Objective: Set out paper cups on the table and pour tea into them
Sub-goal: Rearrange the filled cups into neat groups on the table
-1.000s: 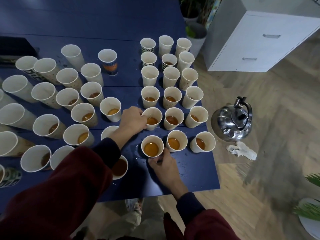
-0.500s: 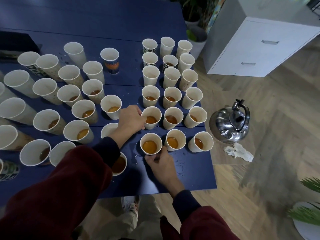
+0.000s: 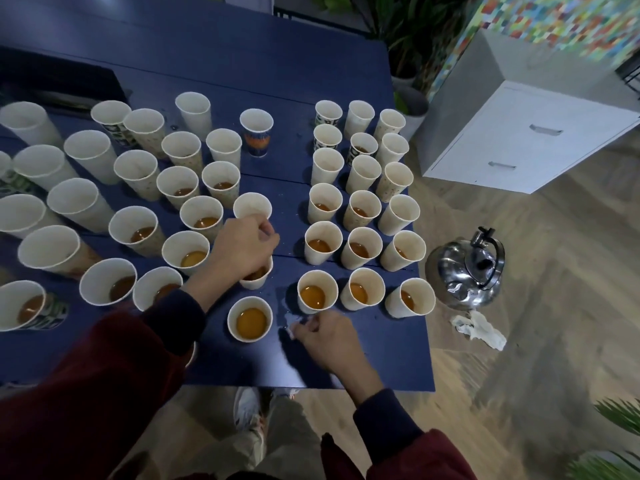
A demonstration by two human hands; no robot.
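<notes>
**Thin paper, sloshing tea: hold low and soft**

Rows of cups (image 3: pixel 323 280) crowded across the blue counter (image 3: pixel 349 370), most part-filled with tea (image 3: pixel 251 322); kettle (image 3: pixel 465 271) down on the floor to the right. Left grip (image 3: pixel 242 252) curled over a half-hidden cup (image 3: pixel 257 276); cannot tell whether holding it. Right grip (image 3: pixel 327 337) curled just beside the nearest row, a pale scrap (image 3: pixel 290 326) at the fingertips, too blurred to name. Probably light, soft-walled, easily crushed or tipped; wet patch (image 3: pixel 284 302) nearby, so likely slick underneath. Best pinched gently mid-wall, not at the rim.
</notes>
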